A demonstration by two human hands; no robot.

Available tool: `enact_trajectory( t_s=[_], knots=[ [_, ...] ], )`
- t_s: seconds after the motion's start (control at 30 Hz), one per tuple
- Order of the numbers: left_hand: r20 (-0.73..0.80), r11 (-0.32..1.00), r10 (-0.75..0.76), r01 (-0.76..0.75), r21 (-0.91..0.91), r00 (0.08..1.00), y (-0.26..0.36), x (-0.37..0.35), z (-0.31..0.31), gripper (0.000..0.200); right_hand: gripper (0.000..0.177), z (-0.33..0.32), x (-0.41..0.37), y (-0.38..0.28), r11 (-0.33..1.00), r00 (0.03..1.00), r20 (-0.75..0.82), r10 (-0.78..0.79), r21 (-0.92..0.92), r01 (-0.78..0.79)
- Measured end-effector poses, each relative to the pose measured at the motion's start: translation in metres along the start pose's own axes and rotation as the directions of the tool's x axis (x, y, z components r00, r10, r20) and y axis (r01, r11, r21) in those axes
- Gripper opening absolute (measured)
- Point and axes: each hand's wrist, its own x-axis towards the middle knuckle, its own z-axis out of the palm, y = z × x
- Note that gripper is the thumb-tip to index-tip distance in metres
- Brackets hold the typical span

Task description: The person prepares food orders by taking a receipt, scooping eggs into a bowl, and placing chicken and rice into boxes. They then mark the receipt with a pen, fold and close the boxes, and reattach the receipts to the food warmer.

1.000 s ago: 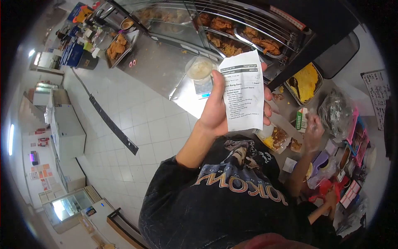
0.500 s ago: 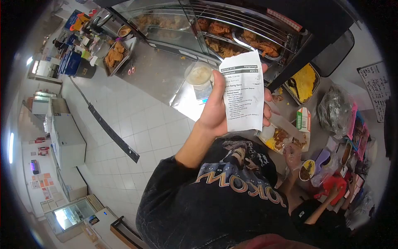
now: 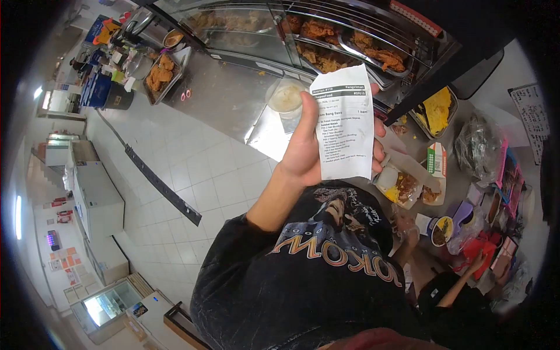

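Note:
A printed white receipt (image 3: 345,125) is held upright in my left hand (image 3: 303,137), thumb on its left edge and fingertips showing past its right edge. My right hand (image 3: 405,226), in a clear plastic glove, is low beside an open food box (image 3: 402,181) and looks smeared, so its fingers cannot be made out. Sauced food and something yellow lie in that box. A bowl with a dark and yellow filling (image 3: 441,228) stands to the right of the gloved hand. Beyond my left thumb is a round clear tub (image 3: 287,96) on the counter.
A glass-fronted warmer (image 3: 356,41) holds fried chicken. A tray of yellow food (image 3: 434,111), a plastic bag (image 3: 479,146) and a purple item (image 3: 462,214) are on the right counter. Another person's hand (image 3: 478,263) touches a red item. A chicken tray (image 3: 165,79) sits at far left.
My gloved right hand has drawn back from the food box's edge. My left hand still holds the receipt, and the whole view has shifted slightly.

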Motion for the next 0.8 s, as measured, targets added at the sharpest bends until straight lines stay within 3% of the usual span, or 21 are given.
enact_trajectory(
  t_s=[0.43, 0.8],
  knots=[
    [0.01, 0.999, -0.001, 0.001, -0.035, 1.0, 0.005, -0.004, -0.007, 0.105, 0.033, -0.003, 0.037, -0.044, 0.987, 0.99, -0.002, -0.143, 0.074, 0.143],
    [0.023, 0.998, -0.001, 0.002, -0.067, 1.0, 0.004, -0.002, -0.008, 0.102, 0.034, -0.008, -0.012, -0.016, 0.977, 0.996, 0.013, -0.093, 0.192, 0.089]
  ],
)
